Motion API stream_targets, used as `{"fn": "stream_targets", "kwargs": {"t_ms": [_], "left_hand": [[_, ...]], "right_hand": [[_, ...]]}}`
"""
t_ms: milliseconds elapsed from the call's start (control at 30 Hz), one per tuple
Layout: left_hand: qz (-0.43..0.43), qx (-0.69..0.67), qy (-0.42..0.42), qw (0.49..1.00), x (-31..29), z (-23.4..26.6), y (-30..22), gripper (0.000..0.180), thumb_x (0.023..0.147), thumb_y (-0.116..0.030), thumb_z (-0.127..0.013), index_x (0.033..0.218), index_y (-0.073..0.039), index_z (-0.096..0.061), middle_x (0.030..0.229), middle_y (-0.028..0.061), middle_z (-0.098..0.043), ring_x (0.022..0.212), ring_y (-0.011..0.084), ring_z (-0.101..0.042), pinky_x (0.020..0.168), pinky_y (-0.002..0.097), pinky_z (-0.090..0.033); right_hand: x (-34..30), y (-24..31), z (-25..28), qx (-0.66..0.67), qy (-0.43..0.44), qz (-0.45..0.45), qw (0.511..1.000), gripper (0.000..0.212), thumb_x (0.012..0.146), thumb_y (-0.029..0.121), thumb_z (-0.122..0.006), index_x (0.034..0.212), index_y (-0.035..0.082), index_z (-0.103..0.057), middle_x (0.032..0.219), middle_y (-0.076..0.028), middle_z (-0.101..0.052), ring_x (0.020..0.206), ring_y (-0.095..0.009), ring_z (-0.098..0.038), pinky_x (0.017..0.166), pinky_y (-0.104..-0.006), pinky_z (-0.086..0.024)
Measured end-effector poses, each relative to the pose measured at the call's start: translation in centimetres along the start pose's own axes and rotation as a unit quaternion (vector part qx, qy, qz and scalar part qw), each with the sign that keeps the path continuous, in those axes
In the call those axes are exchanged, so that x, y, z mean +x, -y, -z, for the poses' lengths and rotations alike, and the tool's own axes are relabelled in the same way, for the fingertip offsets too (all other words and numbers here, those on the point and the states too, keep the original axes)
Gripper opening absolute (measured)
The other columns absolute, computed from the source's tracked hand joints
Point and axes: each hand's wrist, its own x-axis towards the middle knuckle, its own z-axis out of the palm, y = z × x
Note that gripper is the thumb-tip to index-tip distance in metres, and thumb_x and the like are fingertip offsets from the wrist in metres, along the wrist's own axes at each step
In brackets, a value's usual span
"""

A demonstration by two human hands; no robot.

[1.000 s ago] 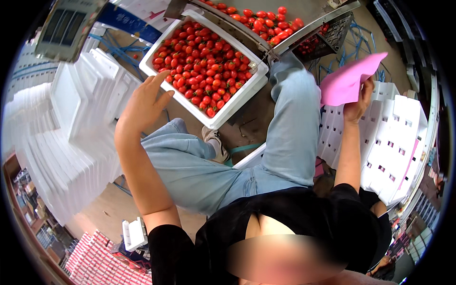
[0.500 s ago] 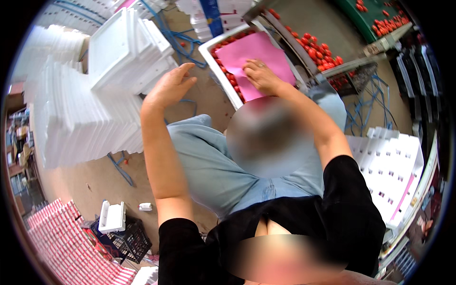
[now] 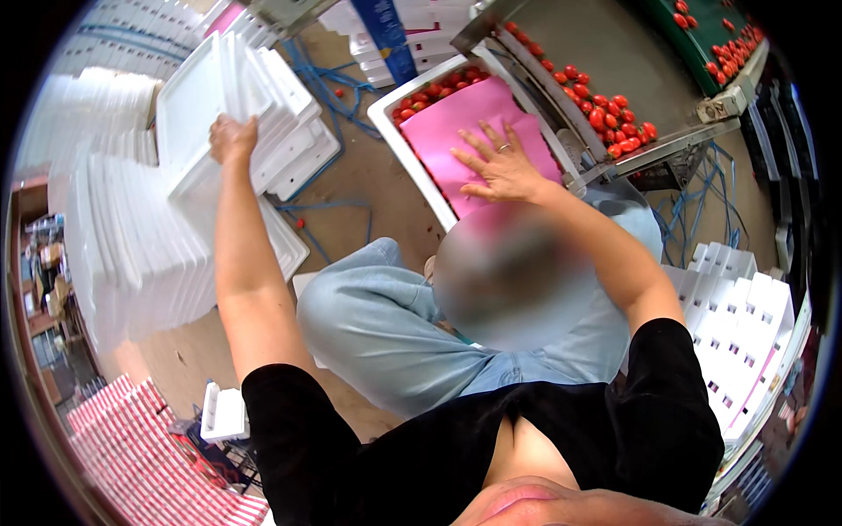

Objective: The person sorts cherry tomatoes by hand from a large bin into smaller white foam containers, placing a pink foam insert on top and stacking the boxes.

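- Since half a second ago, the left hand (image 3: 232, 140) has swung from mid-air to the lid stack at 10 o'clock, while the right hand (image 3: 507, 168) has gone from bunched fingers to a spread palm on the pink sheet (image 3: 430, 145).
- Left fingers lie over the edge of the front white lid (image 3: 191, 101); whether they pinch it I cannot tell. Right fingers are fanned, clamped on nothing. The hands are well apart.
- Between 12 and 1 o'clock, the sheet lies over the white foam box (image 3: 418, 174), leaving red tomatoes (image 3: 430, 93) bare at 12 o'clock.
- Pressing too hard with that palm could bruise fruit beneath; lifting it carelessly could drag the sheet askew and widen the gap.
- Lids stand nested closely, so a tug might bring several along or topple the stack.
- Blue strapping (image 3: 344, 103) on the floor at 11 o'clock could snag a lid carried across.
- Loose tomatoes (image 3: 614, 123) near the tabletop's (image 3: 605, 39) metal edge, between 1 and 2 o'clock, might roll if the box knocked it.
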Motion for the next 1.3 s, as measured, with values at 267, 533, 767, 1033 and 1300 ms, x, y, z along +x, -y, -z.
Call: {"fn": "stream_targets", "kwargs": {"t_ms": [267, 533, 767, 1033, 1300], "left_hand": [[0.020, 0.092, -0.032, 0.995, 2.6, 0.4, -0.4, 0.064, 0.076, -0.050, -0.073, 0.122, -0.008, -0.060, 0.118, 0.0161, -0.065, 0.113, 0.0338, -0.061, 0.099, 0.0442, -0.046], [-0.092, 0.040, -0.151, 0.984, -1.4, 7.7, 0.7, 0.052, 0.074, -0.039, -0.071, 0.112, -0.004, -0.066, 0.110, 0.0163, -0.066, 0.104, 0.0348, -0.063, 0.090, 0.0412, -0.050], [-0.160, -0.167, -0.153, 0.961, -18.6, 20.6, -1.7, 0.033, 0.077, -0.022, -0.073, 0.100, 0.002, -0.067, 0.088, 0.0121, -0.063, 0.082, 0.0259, -0.060, 0.079, 0.0359, -0.048], [-0.051, -0.389, -0.177, 0.903, -36.2, 27.6, 4.5, 0.026, 0.080, -0.006, -0.066, 0.103, 0.005, -0.063, 0.091, 0.0066, -0.061, 0.085, 0.0169, -0.056, 0.079, 0.0302, -0.045], [-0.121, -0.553, -0.243, 0.788, -44.1, 25.2, 7.6, 0.041, 0.088, -0.023, -0.055, 0.117, 0.006, -0.056, 0.120, 0.0187, -0.058, 0.104, 0.0281, -0.061, 0.090, 0.0412, -0.050]], "right_hand": [[3.3, 0.4, 1.3, 0.057, -0.125, -0.290, 0.947, 0.076, 0.093, 0.059, -0.047, 0.150, 0.011, -0.031, 0.155, -0.029, -0.018, 0.144, -0.050, -0.010, 0.115, -0.0633, -0.003], [5.4, -1.0, 0.7, 0.119, -0.146, -0.479, 0.857, 0.078, 0.089, 0.057, -0.055, 0.145, 0.006, -0.034, 0.143, -0.029, -0.035, 0.136, -0.044, -0.030, 0.112, -0.0578, -0.018], [1.7, 0.6, 0.1, 0.128, -0.163, -0.523, 0.827, 0.076, 0.086, 0.060, -0.057, 0.141, 0.010, -0.039, 0.136, -0.026, -0.042, 0.128, -0.041, -0.038, 0.107, -0.0550, -0.027], [-1.1, 3.4, 0.6, 0.129, -0.302, -0.392, 0.859, 0.073, 0.090, 0.052, -0.059, 0.142, 0.005, -0.038, 0.139, -0.025, -0.039, 0.126, -0.044, -0.037, 0.108, -0.0552, -0.026], [-4.3, 10.4, 8.5, 0.707, -0.218, -0.183, 0.648, 0.080, 0.093, 0.054, -0.057, 0.146, 0.001, -0.032, 0.147, -0.022, -0.035, 0.133, -0.031, -0.040, 0.110, -0.0424, -0.033]]}}
